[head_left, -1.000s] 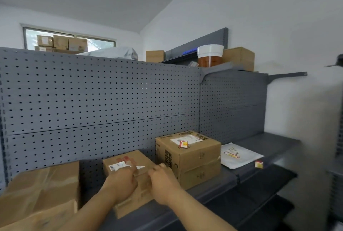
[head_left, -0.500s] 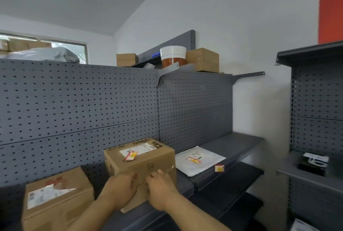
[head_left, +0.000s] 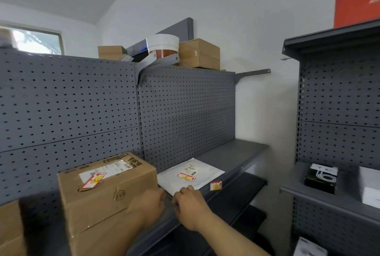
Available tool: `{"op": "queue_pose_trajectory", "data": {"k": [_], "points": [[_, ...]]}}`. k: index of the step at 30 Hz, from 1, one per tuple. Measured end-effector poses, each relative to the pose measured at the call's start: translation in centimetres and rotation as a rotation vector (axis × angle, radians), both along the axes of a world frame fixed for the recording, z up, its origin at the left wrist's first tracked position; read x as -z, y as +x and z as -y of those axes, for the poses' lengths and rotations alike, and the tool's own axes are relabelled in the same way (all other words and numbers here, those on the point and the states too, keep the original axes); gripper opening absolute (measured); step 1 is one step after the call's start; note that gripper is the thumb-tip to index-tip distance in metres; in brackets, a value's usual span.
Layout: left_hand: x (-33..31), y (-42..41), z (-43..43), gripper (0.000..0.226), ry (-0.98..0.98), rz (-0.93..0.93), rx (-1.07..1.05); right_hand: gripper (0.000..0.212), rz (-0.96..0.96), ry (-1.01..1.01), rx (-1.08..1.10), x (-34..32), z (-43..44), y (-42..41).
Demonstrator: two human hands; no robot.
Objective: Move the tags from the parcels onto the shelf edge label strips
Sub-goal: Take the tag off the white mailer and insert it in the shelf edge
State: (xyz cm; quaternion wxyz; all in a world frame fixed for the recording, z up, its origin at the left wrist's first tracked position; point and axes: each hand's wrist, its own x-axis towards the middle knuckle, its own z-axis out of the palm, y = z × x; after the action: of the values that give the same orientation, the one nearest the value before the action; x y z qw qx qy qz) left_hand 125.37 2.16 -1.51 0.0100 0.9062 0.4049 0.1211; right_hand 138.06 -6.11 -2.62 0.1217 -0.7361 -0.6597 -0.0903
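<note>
The left hand (head_left: 149,203) and right hand (head_left: 190,201) meet at the front edge of the grey metal shelf (head_left: 232,153), fingers curled; what they pinch cannot be told. Three red-and-yellow paper tags (head_left: 92,180) lie on the brown cardboard parcel (head_left: 107,200), the white flat mailer (head_left: 205,170) and the shelf edge

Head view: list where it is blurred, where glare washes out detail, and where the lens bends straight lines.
Head view: the left hand and right hand are soft with motion blur, and fine print on the box is unreadable; the window is washed out by daylight; the wide lens slants the pegboard top edge and tilts the right shelving.
</note>
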Motion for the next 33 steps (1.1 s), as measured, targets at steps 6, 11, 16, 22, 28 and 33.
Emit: {"op": "queue_pose_trajectory", "data": {"k": [6,11,16,22,28,33], "points": [[0.7,7.8,-2.4,0.030,-0.068,0.007,0.083,0.031,-0.058,0.015,0.126,0.6,-0.2,7.7],[1.4,15.4,-1.8,0.034,-0.104,-0.182,0.125,0.033,-0.075,-0.053,0.193,2.3,-0.5,14.4],[2.8,22.3,-3.3,0.028,-0.069,-0.202,0.102,0.035,-0.056,-0.073,0.191,3.0,-2.7,20.8],[5.3,27.6,-5.5,0.031,-0.032,-0.264,0.031,0.034,-0.073,-0.119,0.180,5.0,-5.2,25.9],[7.7,29.3,-7.4,0.039,-0.023,-0.235,-0.092,0.033,-0.073,-0.151,0.162,6.9,-7.5,27.3],[8.0,29.9,-8.6,0.034,-0.002,-0.256,-0.085,0.031,-0.099,-0.139,0.154,7.6,-8.9,28.3]]}}
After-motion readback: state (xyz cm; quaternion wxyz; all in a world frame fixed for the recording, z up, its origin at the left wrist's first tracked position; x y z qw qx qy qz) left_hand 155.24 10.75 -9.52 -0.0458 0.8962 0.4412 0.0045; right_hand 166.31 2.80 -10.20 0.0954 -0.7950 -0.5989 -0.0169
